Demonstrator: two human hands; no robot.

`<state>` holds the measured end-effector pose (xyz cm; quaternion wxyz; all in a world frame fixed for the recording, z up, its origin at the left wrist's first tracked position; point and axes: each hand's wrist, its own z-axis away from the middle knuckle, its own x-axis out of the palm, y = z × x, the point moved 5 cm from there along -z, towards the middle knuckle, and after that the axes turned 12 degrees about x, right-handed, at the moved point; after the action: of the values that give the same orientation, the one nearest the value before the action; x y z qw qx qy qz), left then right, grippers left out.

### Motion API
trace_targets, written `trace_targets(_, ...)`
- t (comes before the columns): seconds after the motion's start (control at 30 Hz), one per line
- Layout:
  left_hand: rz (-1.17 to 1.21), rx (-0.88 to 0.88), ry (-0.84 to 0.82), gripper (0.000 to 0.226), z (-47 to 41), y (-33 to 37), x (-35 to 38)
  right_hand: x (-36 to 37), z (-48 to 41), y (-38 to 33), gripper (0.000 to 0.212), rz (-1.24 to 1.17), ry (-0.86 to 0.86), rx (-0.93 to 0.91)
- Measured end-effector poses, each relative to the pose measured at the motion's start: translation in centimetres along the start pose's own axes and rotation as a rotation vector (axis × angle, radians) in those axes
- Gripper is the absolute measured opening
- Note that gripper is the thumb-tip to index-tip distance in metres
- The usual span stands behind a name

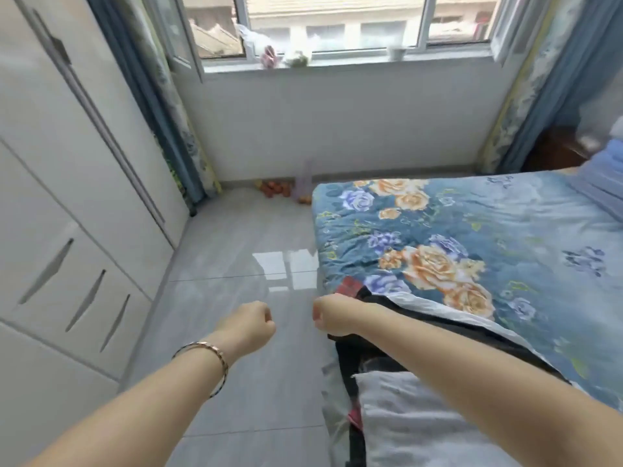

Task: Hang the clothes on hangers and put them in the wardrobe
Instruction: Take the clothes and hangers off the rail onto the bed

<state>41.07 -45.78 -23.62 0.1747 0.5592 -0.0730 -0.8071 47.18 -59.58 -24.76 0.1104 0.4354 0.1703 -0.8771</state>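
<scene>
Fists are what both hands make; the left hand [251,323] is held out over the grey floor [236,237], its fingers curled tight with nothing in them, and a thin bracelet [215,362] circles its wrist; the right hand [332,316] is just beside it with a small gap between them, curled closed too, and nothing shows in its grasp; its forearm crosses above the clothes [350,362], which lie heaped on the near edge of the bed [505,230]; the heap is a black garment with a white piece under it, a pale grey piece [421,416] nearer the camera and a red checked scrap [349,286] at the far end, just beyond the right hand; neither hand touches the heap as far as can be seen; the bed wears a blue cover with orange and purple flowers; the white wardrobe [67,163] stands along the left wall with its doors closed, well apart from the clothes; a window [337,28] with blue curtains [161,112] fills the far wall, and small round orange things [276,188] lie on the floor below it
</scene>
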Motion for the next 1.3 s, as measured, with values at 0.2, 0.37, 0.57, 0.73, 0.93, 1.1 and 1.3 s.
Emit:
trace_targets(0.2,-0.006,-0.289,0.224,0.022,11.4,-18.3,-10.6,-5.2,1.9,-22.6,0.032,0.17,0.129,-0.254)
trace_targets(0.37,-0.031,-0.563,0.428,0.027,23.2,-31.1,-17.8,-7.0,4.8,-41.4,0.032,0.242,0.166,-0.555)
trace_targets(0.57,0.019,-0.869,0.579,0.026,36.5,-42.2,-22.6,-6.7,10.3,-60.8,0.018,0.192,0.213,-0.869)
trace_targets(0.73,0.052,-1.048,0.706,0.023,45.1,-48.3,-25.3,-6.2,14.8,-74.1,0.018,0.235,0.207,-1.129)
trace_targets(0.93,0.083,-1.33,0.847,0.027,54.3,-52.8,-26.9,-5.0,20.0,-87.0,0.016,0.167,0.037,-1.39)
trace_targets(1.1,0.099,-1.493,0.922,0.022,60.2,-55.2,-27.7,-1.7,24.7,-94.2,0.023,0.117,-0.21,-1.502)
trace_targets(1.3,0.097,-1.628,0.921,0.021,66.3,-58.0,-27.4,1.3,31.2,-101.1,0.026,-0.023,-0.309,-1.58)
